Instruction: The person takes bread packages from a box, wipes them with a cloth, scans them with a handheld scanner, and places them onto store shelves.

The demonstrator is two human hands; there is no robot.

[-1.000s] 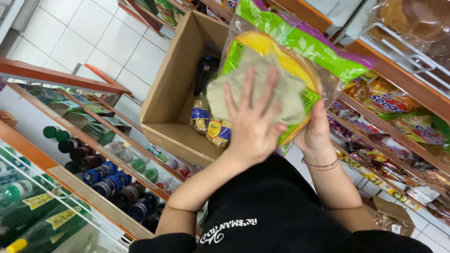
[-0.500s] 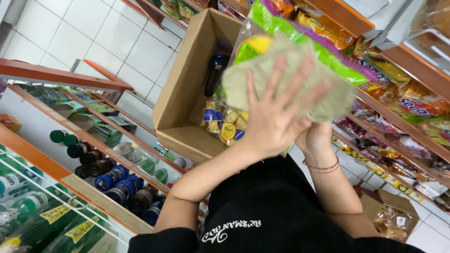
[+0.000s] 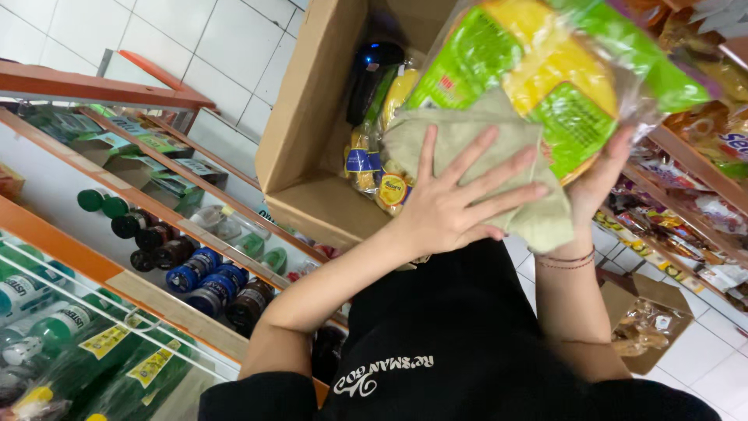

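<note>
A green and yellow snack bag (image 3: 545, 78) is held up in front of the person, above an open cardboard box (image 3: 312, 117) that holds smaller yellow packets (image 3: 374, 168). A greyish-green cloth (image 3: 483, 156) lies flat against the bag's near face, covering its lower part.

The left hand (image 3: 452, 203) is spread wide, fingers (image 3: 475, 152) fanned apart, palm pressed on the cloth and so against the bag; it grips nothing, only presses. The right hand (image 3: 596, 183) sits at the bag's lower right edge, just beside the cloth, and supports the bag from behind and below; its fingers are mostly hidden by the bag, so how far they curl cannot be told. Thin bracelets (image 3: 565, 260) ring its wrist.

Shelves of bottles (image 3: 195, 273) stand to the left, snack shelves (image 3: 686, 218) to the right.
</note>
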